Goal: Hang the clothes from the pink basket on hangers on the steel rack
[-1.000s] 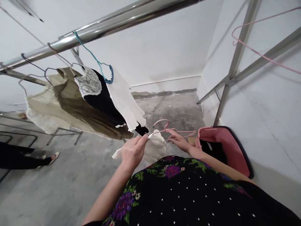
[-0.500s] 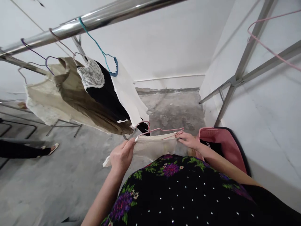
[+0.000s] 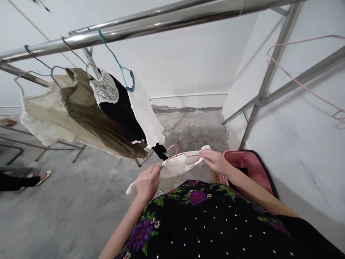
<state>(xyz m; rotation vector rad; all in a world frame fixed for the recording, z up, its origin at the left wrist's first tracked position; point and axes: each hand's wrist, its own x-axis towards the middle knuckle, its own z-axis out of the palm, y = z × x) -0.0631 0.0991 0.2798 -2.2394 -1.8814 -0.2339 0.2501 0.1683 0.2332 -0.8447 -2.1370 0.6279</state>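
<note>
A thin off-white garment [image 3: 175, 168] is stretched between my two hands, with a pink wire hanger [image 3: 185, 155] inside its top edge. The hanger's hook points up and left. My left hand [image 3: 148, 182] is closed on the garment's left shoulder end, and a loose white piece of it pokes out beyond the wrist. My right hand [image 3: 214, 160] pinches the right shoulder end over the hanger's arm. Its fingertips are partly hidden by cloth. The garment's lower part goes out of sight behind my black flowered top [image 3: 199, 219].
Overhead runs a metal rail [image 3: 129, 30] bearing a white garment [image 3: 147, 115], a black one with lace [image 3: 121, 108], a brown one [image 3: 94, 111] and a cream one [image 3: 45, 111]. A pink basket [image 3: 253, 167] stands right. Another pink hanger [image 3: 299, 84] hangs nearby. A person's foot [image 3: 43, 178] shows left.
The garment's right shoulder now covers the hanger's right end, which was bare in my right hand before. The view has shifted slightly, and both hands remain on the garment.
</note>
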